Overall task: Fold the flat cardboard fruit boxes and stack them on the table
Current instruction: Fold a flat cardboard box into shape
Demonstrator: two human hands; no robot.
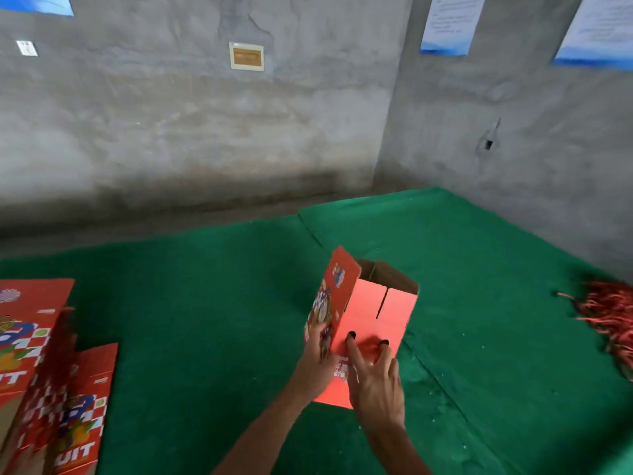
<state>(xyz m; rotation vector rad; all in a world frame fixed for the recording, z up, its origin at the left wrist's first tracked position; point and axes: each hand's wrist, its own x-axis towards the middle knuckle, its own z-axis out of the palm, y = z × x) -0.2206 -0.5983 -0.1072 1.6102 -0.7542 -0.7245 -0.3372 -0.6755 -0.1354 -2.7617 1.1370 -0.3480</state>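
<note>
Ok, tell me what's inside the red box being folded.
Through the open far end of the red box, only bare brown cardboard walls show. Nothing is visible in there, but the plain red panel, pressed by the right hand, and the printed side, held by the left hand, cover most of the interior.

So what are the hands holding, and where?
The left hand grips the red cardboard fruit box by its printed side panel; the right hand presses its plain face.

Stack of flat boxes [44, 382] cut by the left and bottom edges (lettering reads only "UIT"). Red string bundle [606, 323] cropped at right. Wall notices [448, 22] too blurred to read. Left hand [317, 358] fingertips hidden behind the box [370, 323].
</note>
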